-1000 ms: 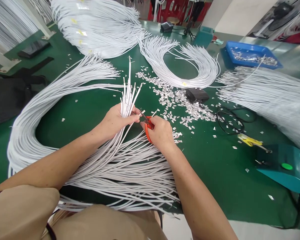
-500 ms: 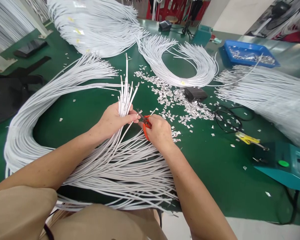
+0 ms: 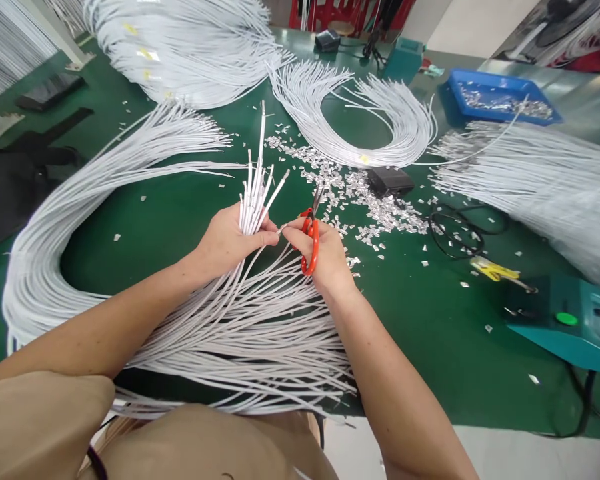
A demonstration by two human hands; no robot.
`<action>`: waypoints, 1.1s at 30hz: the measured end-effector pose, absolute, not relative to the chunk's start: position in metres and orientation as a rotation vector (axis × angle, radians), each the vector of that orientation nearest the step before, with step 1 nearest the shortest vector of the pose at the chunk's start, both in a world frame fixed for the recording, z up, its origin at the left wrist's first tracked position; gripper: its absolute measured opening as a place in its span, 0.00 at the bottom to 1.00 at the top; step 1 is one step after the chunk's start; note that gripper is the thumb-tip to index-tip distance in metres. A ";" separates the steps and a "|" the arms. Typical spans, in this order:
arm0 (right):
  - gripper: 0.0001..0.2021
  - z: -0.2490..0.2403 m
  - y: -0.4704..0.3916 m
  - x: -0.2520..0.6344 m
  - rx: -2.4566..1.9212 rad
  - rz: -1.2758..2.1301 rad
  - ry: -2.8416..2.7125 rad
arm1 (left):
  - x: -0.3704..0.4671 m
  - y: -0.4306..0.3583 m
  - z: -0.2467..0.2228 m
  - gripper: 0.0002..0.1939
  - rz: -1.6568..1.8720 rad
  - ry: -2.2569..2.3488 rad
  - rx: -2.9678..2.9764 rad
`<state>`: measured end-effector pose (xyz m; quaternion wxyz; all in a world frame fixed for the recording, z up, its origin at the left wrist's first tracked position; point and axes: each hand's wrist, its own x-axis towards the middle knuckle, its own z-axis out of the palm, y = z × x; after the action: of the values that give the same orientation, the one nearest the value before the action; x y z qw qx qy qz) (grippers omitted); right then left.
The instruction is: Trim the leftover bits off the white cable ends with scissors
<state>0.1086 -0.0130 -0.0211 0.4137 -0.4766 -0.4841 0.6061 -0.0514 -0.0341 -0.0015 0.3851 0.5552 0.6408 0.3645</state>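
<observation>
A bundle of white cables (image 3: 253, 203) stands up out of my left hand (image 3: 229, 239), its fingers wrapped round it. My left thumb and fingertip pinch one cable end that points to the right. Orange-handled scissors (image 3: 311, 243) hang in my right hand (image 3: 327, 257), blades pointing up and away from the cables. The right thumb and forefinger pinch at the tip of that same cable end, so both hands meet there. Many more loose white cables (image 3: 260, 333) spread across the table under my forearms.
Small silvery scraps (image 3: 350, 193) litter the green table (image 3: 420, 347). Coiled cable bundles (image 3: 405, 137) lie at the back, and a blue tray (image 3: 500, 80) of scraps stands behind right. A teal device (image 3: 570, 320) sits at the right near a black box (image 3: 390, 180).
The scissors have swung from the cable end to upright in my right hand. My right thumb and forefinger have come to the cable tip. My left hand still grips the bundle.
</observation>
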 end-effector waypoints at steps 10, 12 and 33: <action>0.09 -0.018 -0.010 0.112 -1.330 1.284 -1.281 | -0.062 -0.026 -0.011 0.15 1.048 1.231 1.007; 0.08 -0.014 -0.010 0.115 -1.327 1.241 -1.324 | -0.063 -0.025 -0.013 0.16 1.036 1.220 0.988; 0.10 -0.045 0.002 0.134 -1.241 0.172 -2.378 | -0.061 -0.026 -0.004 0.17 0.953 1.021 0.804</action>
<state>0.1335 0.0022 -0.0453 0.2248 -0.4499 -0.8620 0.0625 -0.0608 -0.0262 -0.0039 0.6927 0.3599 0.4569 0.4265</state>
